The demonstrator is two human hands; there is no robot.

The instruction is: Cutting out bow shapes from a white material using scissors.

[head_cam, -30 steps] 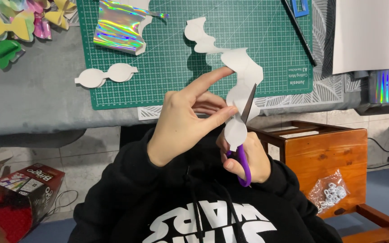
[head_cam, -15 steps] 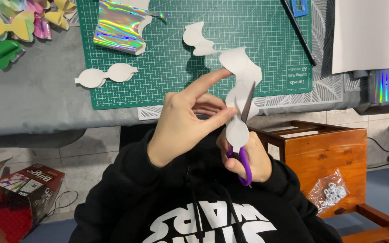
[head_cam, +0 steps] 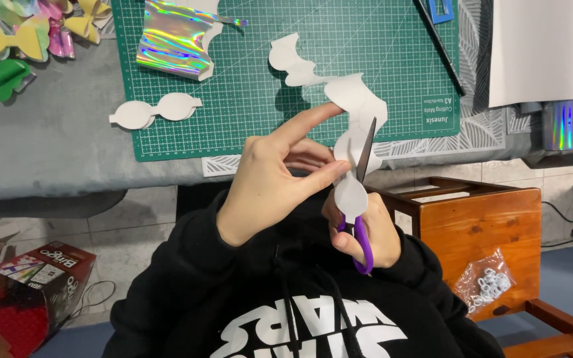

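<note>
head view: left hand [head_cam: 270, 182] pinches a white paper strip [head_cam: 353, 113] between thumb and middle fingers, index finger stretched along it, holding it in the air above the near edge of the green mat [head_cam: 392, 46]. right hand [head_cam: 366, 229] is closed through the purple handles of the scissors [head_cam: 363, 199], blades slightly parted on the strip's edge just beside the left fingertips. risk, as i judge it: the thin strip could twist or tear at a narrow neck, or the blade could nick the thumb, since the pinch sits so close to the cut. against the earlier frames, the strip's free end has swung slightly left over the mat and the blade sits a touch further along; both grips match.
</note>
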